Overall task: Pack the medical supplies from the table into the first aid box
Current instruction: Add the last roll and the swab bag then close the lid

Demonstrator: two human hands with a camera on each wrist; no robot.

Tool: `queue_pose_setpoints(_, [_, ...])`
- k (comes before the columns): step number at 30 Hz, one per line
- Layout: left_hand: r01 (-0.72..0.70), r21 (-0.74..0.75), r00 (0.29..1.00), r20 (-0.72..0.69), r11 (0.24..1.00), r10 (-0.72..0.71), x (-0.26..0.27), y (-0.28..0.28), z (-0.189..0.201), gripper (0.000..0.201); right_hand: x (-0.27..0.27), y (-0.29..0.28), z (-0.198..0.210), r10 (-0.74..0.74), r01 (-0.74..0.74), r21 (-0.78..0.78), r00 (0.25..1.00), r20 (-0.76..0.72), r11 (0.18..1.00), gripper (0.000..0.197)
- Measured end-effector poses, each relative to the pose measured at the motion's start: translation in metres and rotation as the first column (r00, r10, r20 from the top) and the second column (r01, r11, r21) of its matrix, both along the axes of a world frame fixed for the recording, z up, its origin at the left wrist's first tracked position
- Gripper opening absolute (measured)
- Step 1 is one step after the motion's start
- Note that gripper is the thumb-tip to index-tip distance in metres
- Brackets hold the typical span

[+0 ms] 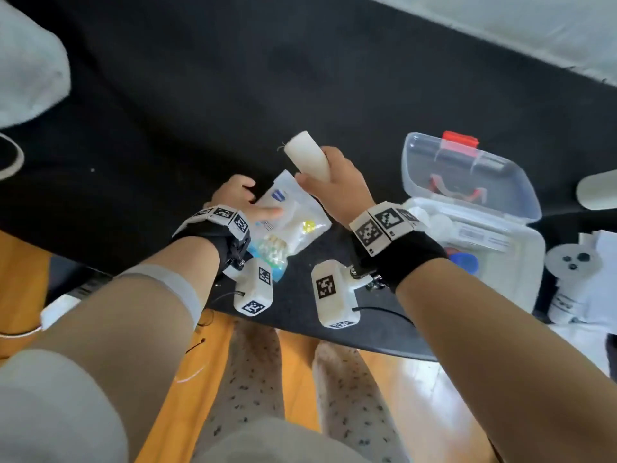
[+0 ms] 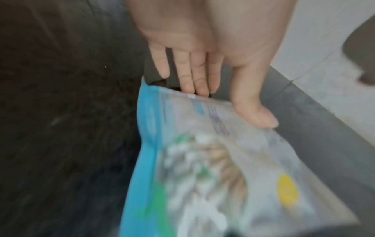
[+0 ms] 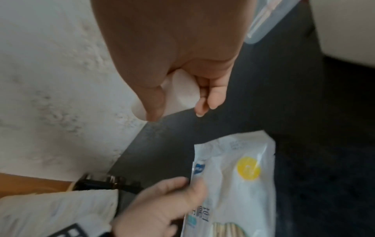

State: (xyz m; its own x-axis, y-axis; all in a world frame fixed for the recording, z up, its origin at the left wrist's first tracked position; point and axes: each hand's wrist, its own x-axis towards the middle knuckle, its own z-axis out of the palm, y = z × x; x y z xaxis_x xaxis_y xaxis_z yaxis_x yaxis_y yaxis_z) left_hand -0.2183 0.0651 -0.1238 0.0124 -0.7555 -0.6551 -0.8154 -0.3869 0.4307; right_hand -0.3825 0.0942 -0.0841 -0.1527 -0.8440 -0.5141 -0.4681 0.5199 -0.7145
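Our left hand [image 1: 233, 198] pinching the cotton swab packet [image 1: 287, 218] on the black table [image 1: 200, 95], our right hand [image 1: 334, 185] grasping a white bandage roll [image 1: 307, 155] beside the open first aid box [image 1: 474, 215], left wrist view, thumb [image 2: 255, 112] atop the packet, fingers beneath, right wrist view, fingers [image 3: 211, 97] curled round the roll.

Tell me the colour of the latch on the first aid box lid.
Red latch on the clear lid; the head view shows it best.

A home room, black cloth-covered table [image 1: 200, 95] over orange wooden floor [image 1: 20, 272], white textured bedding [image 1: 500, 25] along the far side, person's patterned socks [image 1: 247, 379] below
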Motion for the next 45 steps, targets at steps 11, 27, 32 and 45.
queue_pose_setpoints(11, [-0.146, 0.033, 0.989, 0.045, 0.989, 0.144, -0.048, 0.078, 0.016, 0.020, -0.087, 0.093, 0.030, -0.018, 0.011, -0.180, 0.999, -0.037, 0.984, 0.045])
queue_pose_setpoints(27, [-0.334, -0.254, 0.907, -0.347, 0.908, 0.237, -0.090, 0.078, 0.068, 0.046, -0.137, 0.153, 0.053, -0.315, 0.313, -0.037, 0.948, -0.056, 0.949, 0.036])
queue_pose_setpoints(32, [-0.319, -0.257, 0.909, -0.354, 0.912, 0.218, -0.095, 0.085, 0.066, 0.047, -0.140, 0.157, 0.053, -0.324, 0.323, -0.026, 0.938, -0.120, 0.946, 0.033])
queue_pose_setpoints(45, [-0.271, -0.268, 0.914, -0.374, 0.924, 0.159, -0.105, 0.086, 0.059, 0.047, -0.129, 0.152, 0.042, -0.160, 0.182, 0.052, 0.943, -0.291, 0.982, 0.043])
